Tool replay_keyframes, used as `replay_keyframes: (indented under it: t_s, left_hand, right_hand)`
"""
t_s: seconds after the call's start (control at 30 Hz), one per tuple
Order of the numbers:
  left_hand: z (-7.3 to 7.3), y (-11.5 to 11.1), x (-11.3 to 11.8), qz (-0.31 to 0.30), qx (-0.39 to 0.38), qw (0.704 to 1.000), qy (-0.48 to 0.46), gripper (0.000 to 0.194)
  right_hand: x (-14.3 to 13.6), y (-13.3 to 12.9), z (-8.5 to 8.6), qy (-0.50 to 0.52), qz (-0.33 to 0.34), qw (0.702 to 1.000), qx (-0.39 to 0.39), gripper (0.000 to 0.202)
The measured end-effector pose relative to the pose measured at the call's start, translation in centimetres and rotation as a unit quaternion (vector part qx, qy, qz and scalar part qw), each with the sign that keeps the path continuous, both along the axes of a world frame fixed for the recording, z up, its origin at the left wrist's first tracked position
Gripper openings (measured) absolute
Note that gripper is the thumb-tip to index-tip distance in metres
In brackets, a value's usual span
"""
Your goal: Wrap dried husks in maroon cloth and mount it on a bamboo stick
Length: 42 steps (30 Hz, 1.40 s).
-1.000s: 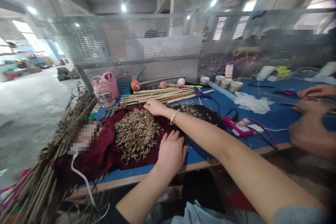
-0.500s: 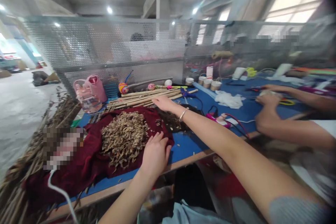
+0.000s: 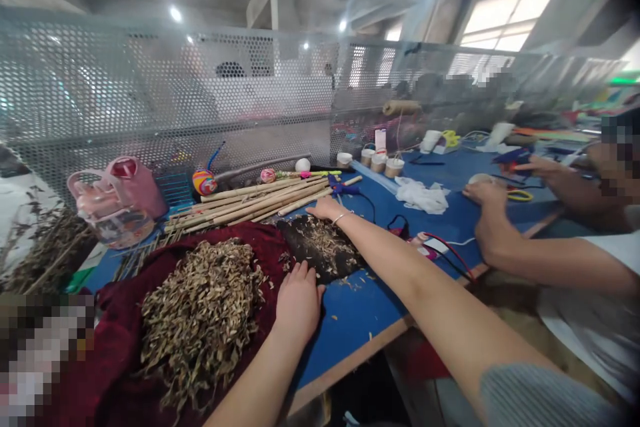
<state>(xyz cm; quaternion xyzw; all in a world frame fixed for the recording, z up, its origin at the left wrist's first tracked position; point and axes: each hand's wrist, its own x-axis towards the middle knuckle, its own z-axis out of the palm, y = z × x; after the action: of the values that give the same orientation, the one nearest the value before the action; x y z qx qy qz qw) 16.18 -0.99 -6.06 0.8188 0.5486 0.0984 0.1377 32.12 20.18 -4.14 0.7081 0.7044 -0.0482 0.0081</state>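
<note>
My left hand (image 3: 299,300) lies palm down, fingers extended, at the edge of a maroon cloth (image 3: 267,240), its fingertips near the close corner of a black cloth (image 3: 327,247). Light husk-like bits are scattered over the black cloth. My right hand (image 3: 326,209), with a bracelet at the wrist, reaches to that cloth's far edge. Its fingers point left, and nothing shows in them. A heap of dry brown pods or leaves (image 3: 205,313) sits on the maroon cloth. Just beyond my right hand is a blue glue gun (image 3: 343,187), beside a bundle of pale sticks (image 3: 265,200).
A pink jug set (image 3: 137,190) stands at the back left, near a striped ball (image 3: 205,182). Small pots (image 3: 379,163) and white plastic (image 3: 423,195) lie toward the right. A co-worker's hands (image 3: 485,192) work there. A perforated screen (image 3: 170,93) borders the blue table (image 3: 345,320).
The view has turned right and moved closer to the table. My right hand is lower, at the black cloth, and more of that cloth shows. My left hand stays at the maroon cloth's edge.
</note>
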Motion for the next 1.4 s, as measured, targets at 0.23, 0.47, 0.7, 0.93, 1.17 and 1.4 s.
replay_keyframes:
  t_s: [0.23, 0.47, 0.7, 0.93, 1.17, 1.4]
  left_hand:
    - [0.2, -0.2, -0.1, -0.004, -0.016, 1.0, 0.003, 0.042]
    - [0.4, -0.4, -0.2, -0.005, -0.019, 1.0, -0.008, 0.042]
    - [0.6, -0.4, -0.4, -0.008, -0.019, 1.0, -0.014, 0.042]
    - [0.0, -0.4, -0.4, -0.016, 0.016, 1.0, -0.019, 0.041]
    - [-0.3, -0.3, -0.7, -0.027, 0.036, 0.999, -0.027, 0.039]
    - [-0.2, -0.3, -0.7, -0.029, 0.042, 0.998, -0.029, 0.037]
  right_hand:
    - [-5.2, -0.3, -0.5, 0.011, 0.154, 0.988, -0.005, 0.037]
    - [-6.7, -0.3, -0.4, 0.015, 0.231, 0.973, 0.01, 0.022]
    - [-3.9, 0.5, 1.6, 0.051, 0.198, 0.976, 0.071, 0.024]
    - [-1.3, -3.8, 5.5, 0.11, 0.205, 0.973, 0.01, 0.014]
    - [-0.5, -4.7, 6.8, 0.127, 0.158, 0.973, 0.11, 0.014]
    - [0.4, -6.4, 8.2, 0.15, 0.159, 0.973, 0.08, 0.01]
